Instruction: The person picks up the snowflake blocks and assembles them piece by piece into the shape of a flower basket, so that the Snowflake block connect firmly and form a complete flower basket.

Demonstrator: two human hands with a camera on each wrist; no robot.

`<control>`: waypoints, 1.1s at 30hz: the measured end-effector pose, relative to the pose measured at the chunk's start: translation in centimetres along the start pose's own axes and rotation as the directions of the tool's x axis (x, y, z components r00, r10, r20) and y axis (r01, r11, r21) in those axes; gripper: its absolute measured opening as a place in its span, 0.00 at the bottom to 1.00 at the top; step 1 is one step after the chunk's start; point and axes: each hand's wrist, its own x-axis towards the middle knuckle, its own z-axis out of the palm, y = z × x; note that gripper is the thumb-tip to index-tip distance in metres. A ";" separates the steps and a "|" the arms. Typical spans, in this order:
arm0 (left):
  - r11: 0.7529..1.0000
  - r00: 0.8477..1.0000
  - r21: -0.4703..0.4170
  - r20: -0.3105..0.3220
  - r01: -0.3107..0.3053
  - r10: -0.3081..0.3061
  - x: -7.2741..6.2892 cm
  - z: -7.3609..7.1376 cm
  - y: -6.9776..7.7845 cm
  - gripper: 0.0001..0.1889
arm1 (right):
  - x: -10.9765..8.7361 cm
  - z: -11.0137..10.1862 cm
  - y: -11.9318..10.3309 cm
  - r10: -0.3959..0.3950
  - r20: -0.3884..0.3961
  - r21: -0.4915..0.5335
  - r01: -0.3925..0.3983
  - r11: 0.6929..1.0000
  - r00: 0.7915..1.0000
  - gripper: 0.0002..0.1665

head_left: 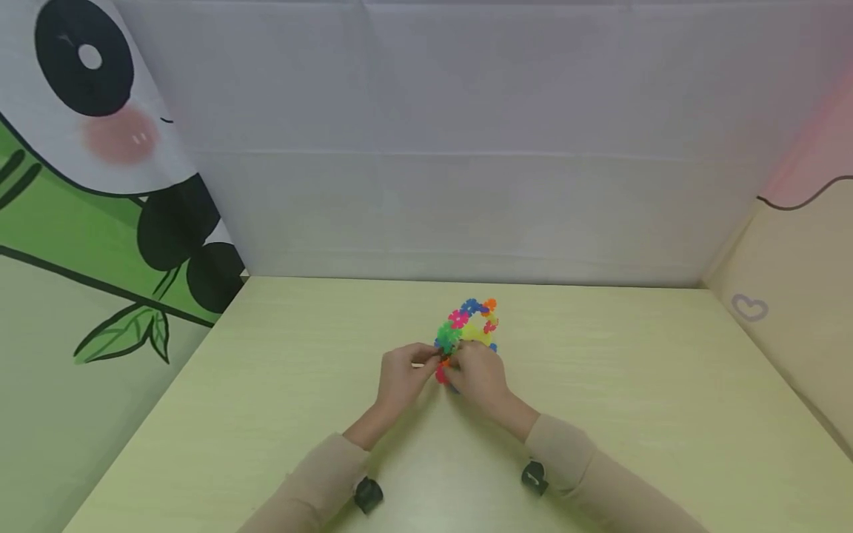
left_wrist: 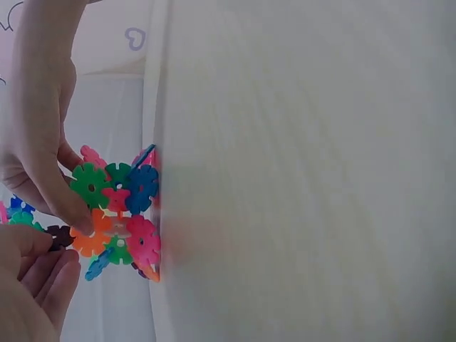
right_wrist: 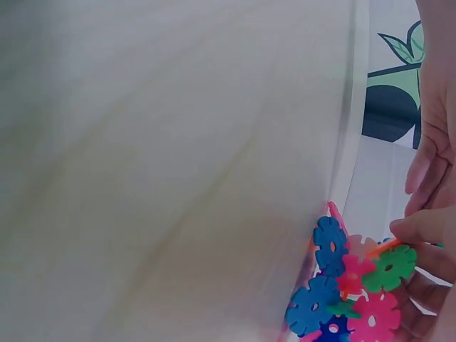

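Observation:
A model built from colourful plastic snowflake discs [head_left: 458, 319] stands on the table, with an arched row of discs rising at its back. My left hand [head_left: 403, 374] pinches a dark brown snowflake disc [left_wrist: 60, 236] between thumb and fingers at the model's left side. Against an orange disc [left_wrist: 89, 235] lies the thumb of my right hand [head_left: 481, 374], whose other fingers curl behind the model and grip it. Blue, pink and green discs form the lower part, seen in the right wrist view beside the right hand [right_wrist: 431, 239]. Part of the model is hidden behind the hands.
The pale wooden table [head_left: 266, 414] spreads around both hands. A white cloth wall [head_left: 433, 215] closes off the back edge, and a panel with a cartoon panda [head_left: 153, 222] lines the left. Small dark devices [head_left: 368, 494] sit at both sleeve cuffs.

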 end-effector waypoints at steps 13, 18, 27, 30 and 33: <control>0.966 0.980 -0.181 -0.043 0.183 -0.193 0.0 0.5 -0.1 0.05 | 0.3 0.4 0.6 -0.046 -0.030 0.000 0.046 0.999 0.998 0.14; 0.948 0.972 -0.232 -0.031 0.218 -0.231 0.0 0.6 -0.3 0.06 | 0.3 0.5 0.7 -0.041 -0.038 0.024 0.042 0.999 0.998 0.16; 0.948 0.966 -0.217 -0.064 0.233 -0.252 -0.1 0.8 0.1 0.04 | 0.4 0.5 0.6 -0.012 -0.035 0.049 0.013 0.999 0.999 0.19; 0.950 0.964 -0.206 -0.077 0.235 -0.255 -0.1 0.9 0.4 0.04 | 0.5 0.5 0.6 -0.002 -0.030 0.062 0.004 0.998 1.000 0.20; 0.948 0.960 -0.204 -0.082 0.245 -0.266 -0.1 0.8 0.6 0.04 | 0.5 0.5 0.6 0.007 -0.019 0.071 -0.005 0.997 1.000 0.19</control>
